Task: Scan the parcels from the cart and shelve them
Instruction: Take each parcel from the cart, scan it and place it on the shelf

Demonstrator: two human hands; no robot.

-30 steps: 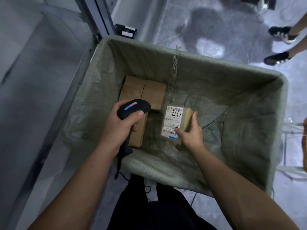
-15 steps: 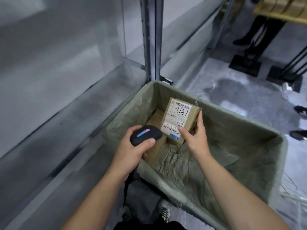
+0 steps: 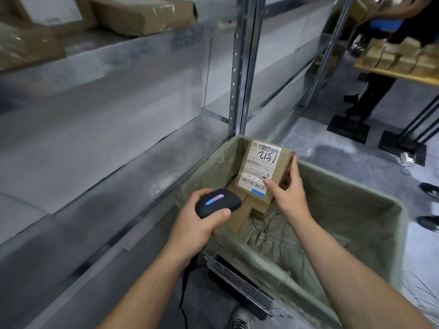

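Note:
My right hand (image 3: 288, 191) grips a small cardboard parcel (image 3: 261, 169) by its right side and holds it above the cart (image 3: 356, 222), white label with a barcode facing me. My left hand (image 3: 194, 229) grips a black handheld scanner (image 3: 217, 202) with a lit blue strip, just left of and below the parcel. The scanner's front end points toward the label. Other brown parcels (image 3: 240, 212) lie in the cart's green-lined bin beneath the lifted one.
Grey metal shelving (image 3: 99, 138) runs along the left, with an upright post (image 3: 240, 67) behind the cart. Wrapped parcels (image 3: 142, 15) sit on an upper shelf. At the right a person (image 3: 377, 91) stands by a table of small boxes (image 3: 401, 58).
My right hand has lifted the labelled parcel out of the bin and up toward the scanner. The view has tilted up, bringing in the shelves.

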